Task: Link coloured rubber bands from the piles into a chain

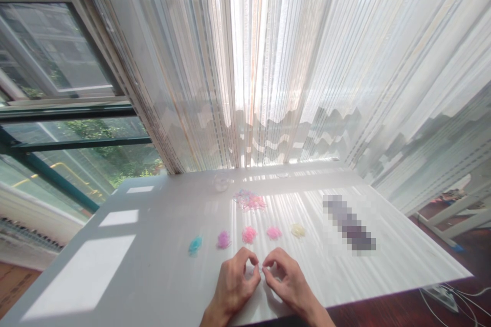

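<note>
My left hand point(237, 282) and my right hand point(287, 277) meet near the front edge of the white table point(161, 276), thumb and index finger of each pinched together. Whatever lies between the fingertips is too small to make out. Beyond them, small piles form a row: teal point(195, 246), purple point(224, 239), coral pink point(249, 234), light pink point(273, 233) and pale yellow point(297, 230). A larger mixed pile point(249, 200) of pink and bluish pieces lies behind the row.
A clear round container point(221, 182) stands at the back of the table. On the right lies a pixelated dark shape point(351, 226). Sheer striped curtains point(253, 61) hang behind the table, with a window at the left. White cables point(456, 299) run on the floor at right.
</note>
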### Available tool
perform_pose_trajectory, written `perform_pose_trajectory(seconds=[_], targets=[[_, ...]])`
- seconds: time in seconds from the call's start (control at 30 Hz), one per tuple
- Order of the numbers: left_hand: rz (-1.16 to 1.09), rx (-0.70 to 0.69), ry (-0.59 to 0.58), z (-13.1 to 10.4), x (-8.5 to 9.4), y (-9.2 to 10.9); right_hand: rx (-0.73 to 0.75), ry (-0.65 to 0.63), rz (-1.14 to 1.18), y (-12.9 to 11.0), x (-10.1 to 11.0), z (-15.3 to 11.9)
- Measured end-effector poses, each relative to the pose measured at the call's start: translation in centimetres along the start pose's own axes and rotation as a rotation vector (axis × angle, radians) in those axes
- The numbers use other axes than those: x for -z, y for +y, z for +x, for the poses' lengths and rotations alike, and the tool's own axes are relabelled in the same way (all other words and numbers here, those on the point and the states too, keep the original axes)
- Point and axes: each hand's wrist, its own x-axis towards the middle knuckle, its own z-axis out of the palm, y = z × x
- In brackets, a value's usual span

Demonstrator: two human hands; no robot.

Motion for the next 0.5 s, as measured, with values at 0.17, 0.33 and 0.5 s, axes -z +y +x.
perform_pose_trajectory(seconds=[0.17,0.33,0.5], targets=[[0.012,-0.029,0.020,0.16,0.34,-0.24,0.001,0.013,-0.020,0.12,-0.05,-0.04],[0.006,-0.016,0.003,0.15,0.27,-0.39,-0.002,0.053,-0.041,0.25,-0.17,-0.01],[-0.030,0.012,0.001,-0.22,0.30,-0.87,-0.012,0.110,-0.046,0.42,0.00,0.09]])
